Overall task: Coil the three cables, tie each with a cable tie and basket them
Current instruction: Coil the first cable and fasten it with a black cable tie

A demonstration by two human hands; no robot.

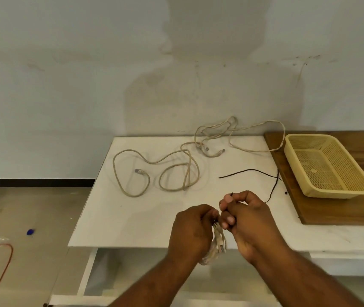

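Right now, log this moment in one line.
left hand: holds coiled beige cable | right hand: pinches black cable tie | white table: two loose beige cables | yellow plastic basket: empty

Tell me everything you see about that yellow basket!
The basket is pale yellow, looks like plastic, rectangular and shallow, with a solid rim and mesh walls and floor. It sits upright, turned at an angle, on the brown wooden board at the right. No cable lies inside. A beige cable loops past its far left corner; whether they touch, I cannot tell.
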